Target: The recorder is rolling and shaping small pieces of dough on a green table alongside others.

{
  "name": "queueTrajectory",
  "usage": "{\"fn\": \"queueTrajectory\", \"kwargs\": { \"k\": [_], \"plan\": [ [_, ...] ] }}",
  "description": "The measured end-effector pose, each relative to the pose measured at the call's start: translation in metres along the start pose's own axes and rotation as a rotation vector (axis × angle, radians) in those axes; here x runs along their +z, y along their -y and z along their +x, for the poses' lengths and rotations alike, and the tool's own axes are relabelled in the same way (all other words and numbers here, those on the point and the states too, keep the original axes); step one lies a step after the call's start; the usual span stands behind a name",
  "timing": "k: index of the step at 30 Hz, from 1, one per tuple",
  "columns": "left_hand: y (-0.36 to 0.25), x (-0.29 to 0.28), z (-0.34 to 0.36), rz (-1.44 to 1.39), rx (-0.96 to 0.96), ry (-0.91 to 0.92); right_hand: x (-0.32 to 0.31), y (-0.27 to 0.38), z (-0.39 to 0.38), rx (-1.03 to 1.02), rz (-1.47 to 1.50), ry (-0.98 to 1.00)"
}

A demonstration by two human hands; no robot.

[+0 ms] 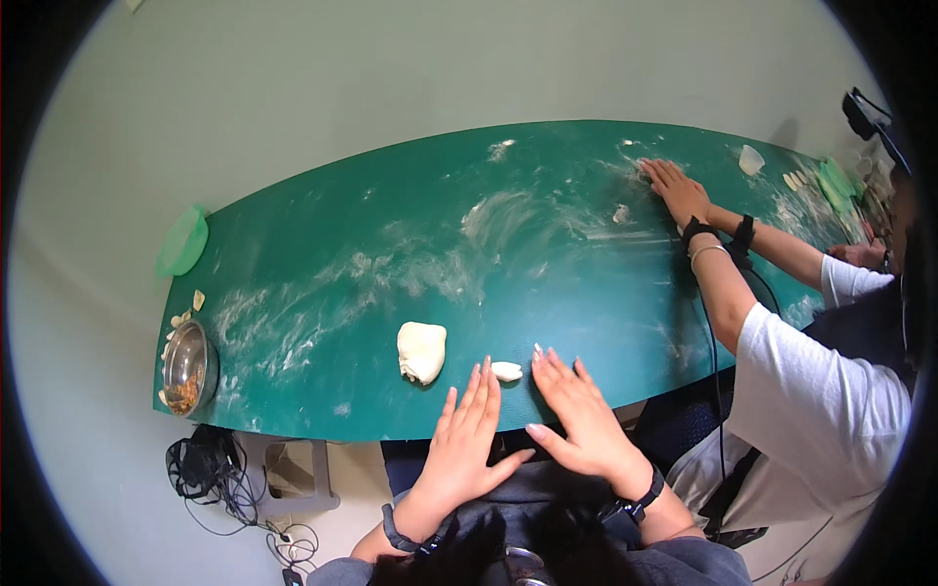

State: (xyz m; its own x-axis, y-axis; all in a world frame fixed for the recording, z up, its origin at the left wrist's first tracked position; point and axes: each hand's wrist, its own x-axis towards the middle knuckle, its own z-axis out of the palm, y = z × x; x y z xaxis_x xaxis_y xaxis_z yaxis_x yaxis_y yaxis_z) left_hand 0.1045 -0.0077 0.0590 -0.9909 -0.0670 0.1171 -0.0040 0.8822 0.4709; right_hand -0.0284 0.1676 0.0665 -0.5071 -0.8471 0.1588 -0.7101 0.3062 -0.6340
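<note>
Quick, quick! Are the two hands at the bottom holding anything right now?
Left hand: open, holding nothing, right beside the small dough piece.
Right hand: open too, holding nothing, on the other side of that piece.

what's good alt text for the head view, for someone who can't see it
A person's open left hand and right hand flank a small dough piece on a flour-dusted green table, with a larger dough lump further left. A co-worker's hand is at upper right, a metal bowl at far left.
</note>
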Motion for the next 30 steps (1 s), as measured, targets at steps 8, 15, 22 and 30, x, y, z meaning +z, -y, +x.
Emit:
{"fn": "queueTrajectory", "kwargs": {
  "k": [8, 15, 22, 30],
  "plan": [
    [0.008, 0.003, -0.006, -0.048, -0.06, -0.074, 0.022, 0.018, 0.028, -0.106, -0.305, -0.033],
    [0.013, 0.005, -0.016, -0.131, -0.057, -0.088, 0.02, 0.019, 0.025, -0.138, -0.28, 0.003],
    [0.004, 0.013, 0.011, -0.075, 0.069, -0.083, -0.01, -0.012, 0.03, -0.159, 0.311, 0.116],
    [-0.002, 0.031, 0.042, 0.065, 0.081, -0.061, 0.0, -0.011, 0.009, -0.149, 0.002, -0.211]
  ]
}}
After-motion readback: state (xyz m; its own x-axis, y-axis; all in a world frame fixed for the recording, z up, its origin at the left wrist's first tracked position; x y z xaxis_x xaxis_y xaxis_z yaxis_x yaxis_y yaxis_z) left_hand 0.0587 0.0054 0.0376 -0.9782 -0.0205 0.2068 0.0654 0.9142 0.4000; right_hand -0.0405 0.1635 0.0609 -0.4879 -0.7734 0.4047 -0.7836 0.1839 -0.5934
